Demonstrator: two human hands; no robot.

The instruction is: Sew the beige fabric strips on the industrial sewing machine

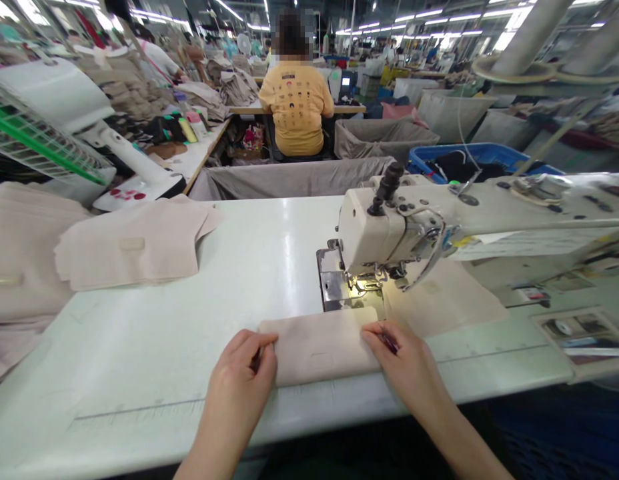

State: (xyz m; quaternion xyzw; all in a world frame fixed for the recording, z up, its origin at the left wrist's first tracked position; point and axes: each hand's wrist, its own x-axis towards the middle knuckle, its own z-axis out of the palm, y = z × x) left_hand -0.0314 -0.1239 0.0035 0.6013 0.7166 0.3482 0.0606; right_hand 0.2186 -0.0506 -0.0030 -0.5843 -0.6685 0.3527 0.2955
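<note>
A beige fabric panel [319, 350] lies flat on the table in front of the sewing machine [374, 223], its far edge close to the lit needle area. My left hand [247, 367] pinches the panel's left edge between thumb and fingers. At the right edge, my right hand [402, 353] pinches the cloth near its far corner, and a small dark object shows within the curled fingers, too hidden to name. Another beige fabric piece [444, 300] lies under the machine arm, to the right of the needle.
Stacked beige panels [134, 243] lie on the table's left side, with a further pile [24, 247] beyond. A fan [64, 127] stands behind them. Thread cones [529, 33] rise at upper right. A blue bin [479, 157] and a seated person [295, 107] are beyond the table.
</note>
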